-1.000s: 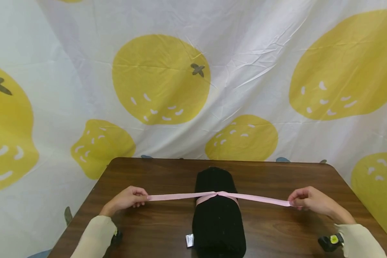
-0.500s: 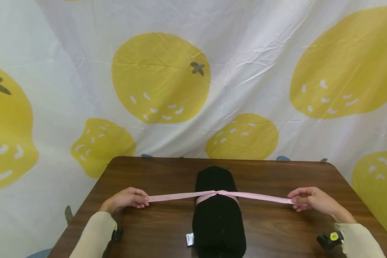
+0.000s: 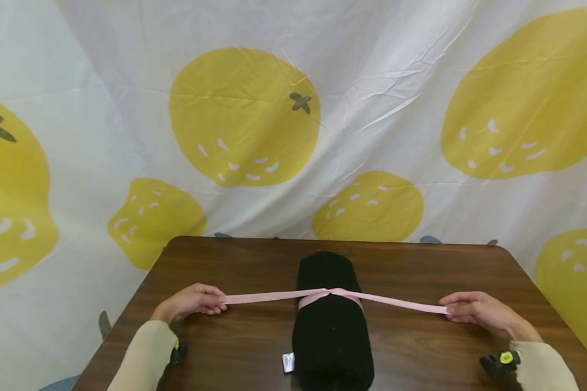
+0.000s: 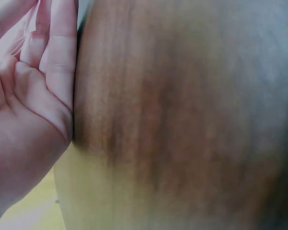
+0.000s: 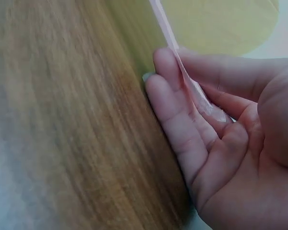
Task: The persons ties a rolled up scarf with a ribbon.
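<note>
A black rolled bundle of cloth (image 3: 331,342) lies lengthwise on the table, a small white tag at its lower left side. Round its middle runs a pink ribbon (image 3: 274,296), crossed in a single twist on top. My left hand (image 3: 191,302) pinches one ribbon end out to the left. On the other side my right hand (image 3: 486,313) pinches the opposite end between thumb and fingers. The right wrist view shows the ribbon (image 5: 165,26) passing between the fingertips, its tail lying in the palm. Both ribbon ends stretch outward from the twist, the right one sagging slightly.
The brown wooden table (image 3: 254,347) has rounded far corners. Behind it hangs a white curtain (image 3: 372,54) printed with yellow lemons. Black wrist-worn devices sit at both sleeves, the right one (image 3: 500,365) close above the tabletop.
My right hand has shifted its fingers on the ribbon's end, now with straighter fingers and slightly lower. The left hand stays nearly still; the bundle has not moved.
</note>
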A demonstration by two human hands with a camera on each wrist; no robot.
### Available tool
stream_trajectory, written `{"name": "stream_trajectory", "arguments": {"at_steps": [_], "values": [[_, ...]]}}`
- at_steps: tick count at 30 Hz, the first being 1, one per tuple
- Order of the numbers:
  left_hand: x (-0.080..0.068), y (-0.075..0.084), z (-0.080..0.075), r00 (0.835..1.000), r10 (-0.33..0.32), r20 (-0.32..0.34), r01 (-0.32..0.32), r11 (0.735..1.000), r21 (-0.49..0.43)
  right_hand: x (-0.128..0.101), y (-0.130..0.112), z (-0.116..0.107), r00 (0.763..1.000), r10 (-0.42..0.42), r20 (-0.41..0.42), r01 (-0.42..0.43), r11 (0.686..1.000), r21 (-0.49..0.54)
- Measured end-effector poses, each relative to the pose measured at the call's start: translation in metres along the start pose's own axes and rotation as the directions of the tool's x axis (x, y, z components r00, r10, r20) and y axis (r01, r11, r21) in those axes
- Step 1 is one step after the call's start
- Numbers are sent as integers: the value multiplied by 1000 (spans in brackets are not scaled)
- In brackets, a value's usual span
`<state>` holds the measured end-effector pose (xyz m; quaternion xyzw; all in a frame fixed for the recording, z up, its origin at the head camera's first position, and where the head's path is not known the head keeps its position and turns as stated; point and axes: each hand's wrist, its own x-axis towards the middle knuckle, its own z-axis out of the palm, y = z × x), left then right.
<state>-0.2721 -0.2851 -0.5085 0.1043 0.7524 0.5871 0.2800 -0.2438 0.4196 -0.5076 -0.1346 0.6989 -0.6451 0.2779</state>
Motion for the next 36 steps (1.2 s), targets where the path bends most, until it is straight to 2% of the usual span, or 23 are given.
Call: {"name": "stream_trajectory", "arguments": {"at_steps": [8, 14, 25, 31, 36], "values": [[0, -3, 4, 1000, 17, 9, -17, 1000, 0, -3, 3, 1, 998, 41, -41, -39, 999, 38], [-2, -2, 4, 1000, 11, 6, -11, 1000, -10, -1, 2, 1, 997, 33, -65, -30, 999, 42], [-4, -1, 5, 999, -20, -33, 20, 1000, -4, 2, 1, 1, 994, 48, -94, -45, 999, 30], [-1, 2, 6, 998, -28, -58, 29, 999, 22, -2, 0, 0, 996, 35, -80, -30, 998, 63], [3, 3, 8, 998, -31, -52, 32, 999, 18, -5, 0, -3, 997, 27, -70, -20, 995, 100]]}}
